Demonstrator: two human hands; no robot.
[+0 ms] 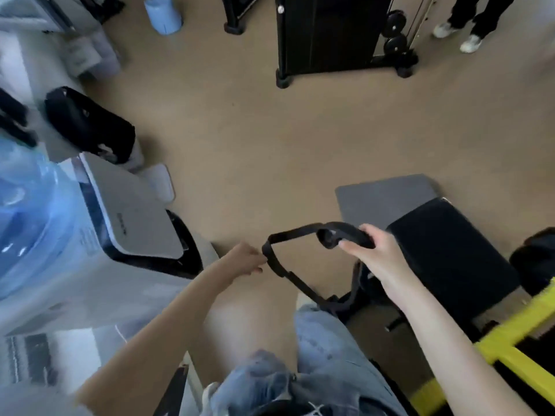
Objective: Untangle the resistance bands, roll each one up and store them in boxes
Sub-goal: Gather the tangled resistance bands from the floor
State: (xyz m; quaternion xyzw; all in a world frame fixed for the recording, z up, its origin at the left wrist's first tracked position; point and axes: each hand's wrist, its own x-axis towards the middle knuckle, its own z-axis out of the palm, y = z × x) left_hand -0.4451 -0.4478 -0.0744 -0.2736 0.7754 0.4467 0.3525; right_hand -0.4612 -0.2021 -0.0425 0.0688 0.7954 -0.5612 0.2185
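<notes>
A black resistance band with a padded black handle hangs in front of me above the floor. My right hand grips the handle from the right. My left hand pinches the flat webbing strap at its left bend. From there the strap runs down and to the right to a black cord near my knee, beside more black band on the floor. No storage box can be made out in this blurred view.
A water dispenser with a blue bottle stands at the left. A black padded bench and a grey mat lie at the right, beside a yellow frame. A black weight machine and another person's legs are at the back.
</notes>
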